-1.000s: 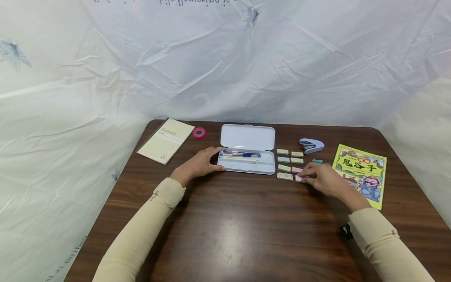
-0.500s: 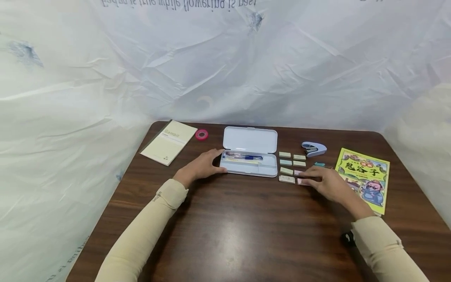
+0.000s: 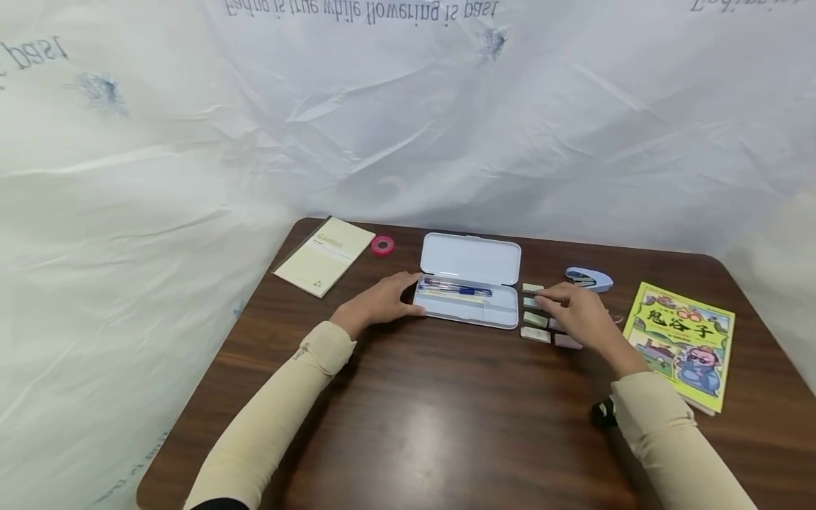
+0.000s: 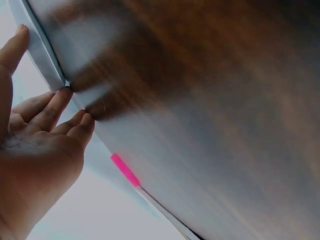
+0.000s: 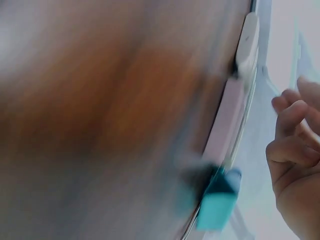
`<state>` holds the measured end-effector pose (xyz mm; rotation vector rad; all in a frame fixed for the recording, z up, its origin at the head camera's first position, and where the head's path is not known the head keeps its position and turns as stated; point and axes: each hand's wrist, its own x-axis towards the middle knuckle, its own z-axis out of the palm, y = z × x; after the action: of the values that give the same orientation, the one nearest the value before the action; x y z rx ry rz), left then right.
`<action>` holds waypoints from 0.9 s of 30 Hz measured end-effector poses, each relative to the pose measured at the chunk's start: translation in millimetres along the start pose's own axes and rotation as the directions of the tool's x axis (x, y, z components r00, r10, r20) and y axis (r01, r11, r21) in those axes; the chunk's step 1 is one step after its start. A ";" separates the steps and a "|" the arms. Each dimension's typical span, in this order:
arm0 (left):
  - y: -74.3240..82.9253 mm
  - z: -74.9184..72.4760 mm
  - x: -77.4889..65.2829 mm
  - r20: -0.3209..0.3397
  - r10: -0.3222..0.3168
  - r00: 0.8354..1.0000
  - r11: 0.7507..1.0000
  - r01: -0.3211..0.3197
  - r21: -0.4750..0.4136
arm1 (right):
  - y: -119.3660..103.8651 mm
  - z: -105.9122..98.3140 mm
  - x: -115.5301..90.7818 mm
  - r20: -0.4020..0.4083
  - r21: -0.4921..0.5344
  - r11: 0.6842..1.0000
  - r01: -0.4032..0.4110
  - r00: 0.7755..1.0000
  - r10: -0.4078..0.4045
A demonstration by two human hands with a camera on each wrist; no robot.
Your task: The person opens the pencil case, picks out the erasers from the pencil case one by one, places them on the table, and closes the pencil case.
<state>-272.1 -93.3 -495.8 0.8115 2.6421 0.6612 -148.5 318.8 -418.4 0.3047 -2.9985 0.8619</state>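
Note:
At the left end of the open white pencil case (image 3: 470, 261), my left hand (image 3: 379, 301) grips it, thumb at the front corner and fingers at the back. Pens (image 3: 457, 287) lie inside the case. My right hand (image 3: 583, 312) hovers over the small block erasers beside the case, fingers bent, thumb and forefinger near the green eraser (image 3: 530, 303); I see nothing between them. A white eraser (image 3: 535, 335) and a pink eraser (image 3: 567, 342) form the front row. The hand hides some of the others. The right wrist view shows a small teal block (image 5: 217, 210) near the pink eraser.
A light blue stapler (image 3: 589, 278) lies behind my right hand. To the right is a yellow comic book (image 3: 682, 347). A cream notebook (image 3: 325, 255) and a pink tape roll (image 3: 382, 245) lie at the back left. A pale curtain (image 3: 408, 142) hangs behind the table.
My right hand has left the pink erasers at the front and moved back and left over the rear rows. My left hand stays at the case. The head view has shifted slightly.

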 end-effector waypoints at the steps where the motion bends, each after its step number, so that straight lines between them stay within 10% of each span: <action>1: 1.9 -0.1 0.3 0.002 0.006 1.000 1.000 -0.006 -0.001 | -3.3 0.8 4.1 0.009 0.000 1.000 -0.019 1.000 0.019; 13: 65.1 -38.7 -15.5 -0.050 -0.059 0.997 0.989 0.051 -0.141 | -16.7 6.9 33.3 0.030 0.130 0.972 -0.198 0.980 0.196; 27: -1.5 0.6 41.5 -0.253 -0.067 0.965 0.973 0.007 -0.230 | -33.5 19.6 38.2 0.057 0.548 0.808 -0.214 0.974 0.220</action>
<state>-305.5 -69.8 -503.0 0.6453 2.7294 1.1044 -178.8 273.7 -415.1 -0.0552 -2.7340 1.7466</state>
